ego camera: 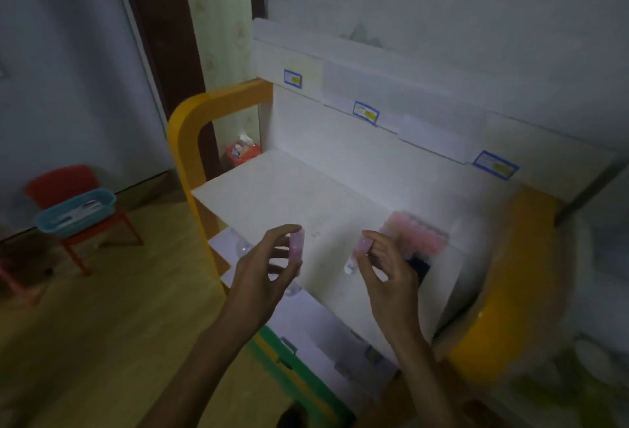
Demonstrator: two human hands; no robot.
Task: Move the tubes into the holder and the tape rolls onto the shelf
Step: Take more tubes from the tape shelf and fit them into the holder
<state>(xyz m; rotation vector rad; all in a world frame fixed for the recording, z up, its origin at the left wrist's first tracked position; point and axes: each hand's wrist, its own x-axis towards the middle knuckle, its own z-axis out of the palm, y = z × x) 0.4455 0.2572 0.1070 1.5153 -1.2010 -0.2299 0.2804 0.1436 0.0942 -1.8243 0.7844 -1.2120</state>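
— Above the surface's (pixel 272 196) near edge, what do the two hands hold?
— A tube each. The left hand (pixel 262 271) pinches a pink tube (pixel 295 246) between thumb and fingertips, held roughly upright over the near edge, left of the middle.
— And the right?
— The right hand (pixel 388 274) grips a second tube (pixel 357 252) with a white cap at its lower end, tilted, its pink body leaning up toward the holder.
— Where is the holder?
— Near the right edge of the surface: a rack (pixel 420 235) with a row of pink tubes standing in it. It is blurred, so I cannot count them. The right hand's tube is just beside the rack's near-left corner; I cannot tell whether it touches.
— Any tape rolls?
— None that I can make out.
— What else is around?
— A white back panel with three blue-edged labels (pixel 366 112), yellow side frames (pixel 190 141), and on the floor to the left a red chair (pixel 78 203) carrying a blue basket (pixel 76 211).
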